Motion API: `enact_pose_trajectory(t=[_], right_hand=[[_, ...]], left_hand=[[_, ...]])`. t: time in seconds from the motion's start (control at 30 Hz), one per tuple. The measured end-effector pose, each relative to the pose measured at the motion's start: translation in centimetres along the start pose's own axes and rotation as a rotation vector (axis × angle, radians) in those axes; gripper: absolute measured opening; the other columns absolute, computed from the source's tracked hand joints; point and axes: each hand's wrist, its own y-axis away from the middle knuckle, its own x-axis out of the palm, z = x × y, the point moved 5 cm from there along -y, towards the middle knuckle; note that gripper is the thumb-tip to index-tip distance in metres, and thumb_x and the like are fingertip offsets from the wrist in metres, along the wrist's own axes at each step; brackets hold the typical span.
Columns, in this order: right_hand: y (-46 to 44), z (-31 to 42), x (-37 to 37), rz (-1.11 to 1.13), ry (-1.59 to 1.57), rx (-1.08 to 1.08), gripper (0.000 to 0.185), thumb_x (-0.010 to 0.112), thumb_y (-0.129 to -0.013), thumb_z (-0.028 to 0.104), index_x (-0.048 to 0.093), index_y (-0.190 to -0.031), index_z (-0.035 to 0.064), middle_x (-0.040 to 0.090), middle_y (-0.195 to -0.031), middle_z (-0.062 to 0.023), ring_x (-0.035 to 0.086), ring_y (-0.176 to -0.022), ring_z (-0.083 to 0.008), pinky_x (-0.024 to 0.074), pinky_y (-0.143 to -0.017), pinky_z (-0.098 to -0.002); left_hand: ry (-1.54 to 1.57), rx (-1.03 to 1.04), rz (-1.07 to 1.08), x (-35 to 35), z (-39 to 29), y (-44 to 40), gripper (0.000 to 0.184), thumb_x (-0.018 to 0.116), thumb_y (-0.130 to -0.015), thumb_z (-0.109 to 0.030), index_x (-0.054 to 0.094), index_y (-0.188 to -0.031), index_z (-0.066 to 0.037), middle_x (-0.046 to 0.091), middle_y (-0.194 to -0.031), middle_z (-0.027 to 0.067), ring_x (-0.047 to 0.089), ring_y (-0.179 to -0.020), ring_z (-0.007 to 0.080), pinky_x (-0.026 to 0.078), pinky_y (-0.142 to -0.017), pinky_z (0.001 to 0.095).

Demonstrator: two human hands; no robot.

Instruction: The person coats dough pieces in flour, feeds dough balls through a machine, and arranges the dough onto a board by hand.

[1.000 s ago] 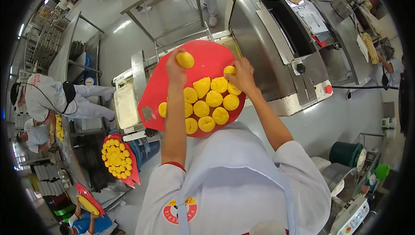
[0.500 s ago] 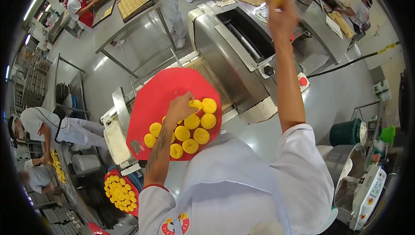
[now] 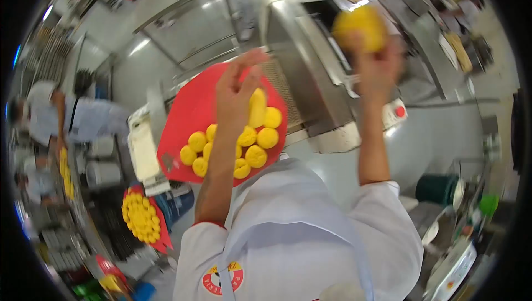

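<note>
Several yellow dough pieces lie on the near part of a red sheet. My left hand is over the sheet with its fingers apart, beside a longer yellow piece, and nothing shows between the fingers. Raised over the steel machine is my right hand, smeared by motion, with a yellow dough piece held at its fingertips.
A second red sheet with yellow dough pieces is at the lower left, near a white tray. Co-workers stand along the left bench. A green bin is at the right; a steel table stands beyond the sheet.
My left hand has risen off the dough pieces and opened. My right hand, still holding a yellow piece, is lower in view than half a second ago. The longer piece now shows on the sheet.
</note>
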Motion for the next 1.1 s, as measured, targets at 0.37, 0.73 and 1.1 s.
enact_pose_trajectory(t=[0.37,0.73,1.1], right_hand=[[10.1,-1.8,2.2,0.678,0.195,0.389,0.065,0.082,-0.079,0.023,0.055,-0.137,0.0078,0.055,-0.141,-0.0133,0.063,-0.111,-0.0261,0.0540,-0.089,-0.0365],[-8.7,-0.8,-1.5,-0.280,0.299,-0.377,0.038,0.075,-0.088,0.020,0.068,-0.122,0.0041,0.070,-0.115,-0.0145,0.067,-0.100,-0.0243,0.0531,-0.084,-0.0345],[18.5,-9.4,11.6,1.028,0.796,0.133,0.060,0.071,-0.086,0.047,0.064,-0.129,0.0068,0.047,-0.144,-0.0192,0.040,-0.132,-0.0388,0.0350,-0.107,-0.0513]], left_hand=[[0.128,-0.067,-0.297,-4.0,9.5,3.3,0.036,0.053,-0.103,-0.038,0.062,-0.115,-0.006,0.061,-0.104,0.0102,0.061,-0.097,0.0190,0.051,-0.081,0.0345],[0.076,-0.069,-0.221,-9.0,4.2,6.2,0.050,0.052,-0.104,-0.033,0.044,-0.146,-0.007,0.048,-0.143,0.0162,0.051,-0.132,0.0294,0.045,-0.109,0.0429],[-1.491,-0.049,-0.273,-19.7,11.7,9.7,0.064,0.075,-0.084,-0.041,0.058,-0.131,-0.001,0.043,-0.145,0.0270,0.025,-0.145,0.0448,0.024,-0.118,0.0540]])
